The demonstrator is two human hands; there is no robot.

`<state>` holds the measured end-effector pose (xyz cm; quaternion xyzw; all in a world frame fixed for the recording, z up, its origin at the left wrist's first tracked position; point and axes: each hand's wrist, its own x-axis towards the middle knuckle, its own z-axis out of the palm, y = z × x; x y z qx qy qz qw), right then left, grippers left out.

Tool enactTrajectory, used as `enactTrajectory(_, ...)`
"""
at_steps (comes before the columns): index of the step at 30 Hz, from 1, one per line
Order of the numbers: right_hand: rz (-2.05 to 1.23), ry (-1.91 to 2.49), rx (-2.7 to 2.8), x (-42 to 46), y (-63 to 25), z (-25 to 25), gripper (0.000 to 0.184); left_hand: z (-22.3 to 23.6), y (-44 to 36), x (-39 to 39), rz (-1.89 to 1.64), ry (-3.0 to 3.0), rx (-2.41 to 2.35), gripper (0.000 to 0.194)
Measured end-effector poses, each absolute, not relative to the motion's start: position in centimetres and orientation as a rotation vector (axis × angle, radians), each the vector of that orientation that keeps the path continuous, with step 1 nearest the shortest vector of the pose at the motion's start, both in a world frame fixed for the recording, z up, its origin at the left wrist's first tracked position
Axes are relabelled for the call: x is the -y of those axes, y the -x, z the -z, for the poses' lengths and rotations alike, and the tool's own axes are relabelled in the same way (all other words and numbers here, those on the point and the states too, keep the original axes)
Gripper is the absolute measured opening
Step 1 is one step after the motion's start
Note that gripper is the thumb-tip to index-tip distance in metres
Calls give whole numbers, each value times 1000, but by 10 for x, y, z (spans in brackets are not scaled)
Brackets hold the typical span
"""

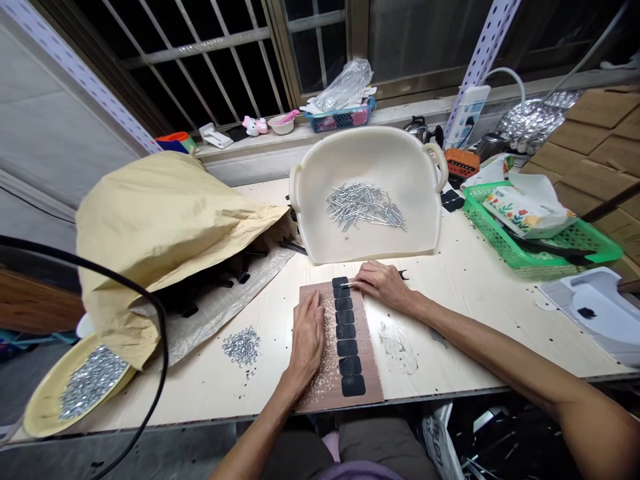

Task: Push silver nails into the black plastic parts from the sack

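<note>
On the table a brown board [320, 393] carries a column of black rounded pads [347, 348], with pale specks scattered along its left half. My left hand [307, 333] lies flat on the board's left side, fingers stretched forward beside the pads. At the far end of the column, my right hand [383, 285] is closed on a thin metal rod [346, 285], whose tip is over the farthest pads. A black forked end [404, 274] shows past that hand; I cannot tell whether it belongs to the rod. Small shiny metal pieces [242, 346] form a pile left of the board.
A white basin [370, 248] tilts toward me behind the board, holding metal pins [365, 205]. To the left lie a brown paper sack [170, 200] spilling black parts and a yellow bowl [40, 407] of metal pieces. A green basket [540, 257] stands right; a black cable [163, 333] crosses the left foreground.
</note>
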<state>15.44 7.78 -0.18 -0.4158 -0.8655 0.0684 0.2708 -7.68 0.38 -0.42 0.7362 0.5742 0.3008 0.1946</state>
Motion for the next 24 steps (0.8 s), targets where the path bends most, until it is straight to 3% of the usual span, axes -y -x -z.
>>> enactTrajectory(4,-168,1134,2327,-65,-143,7,30,6,77,-4,-836,-2061,-1613,44)
enactTrajectory(9,-304,768,2563,-23,-132,9,34,4,75,-4,-854,-2043,-1625,45)
enactTrajectory(13,-243,1062,2325,-30,-143,-3,31,4,75,-3,-848,-2073,-1613,45)
enactTrajectory(24,-214,1070,2179,-48,-142,-8,26,6,76,-3,-873,-2081,-1583,44)
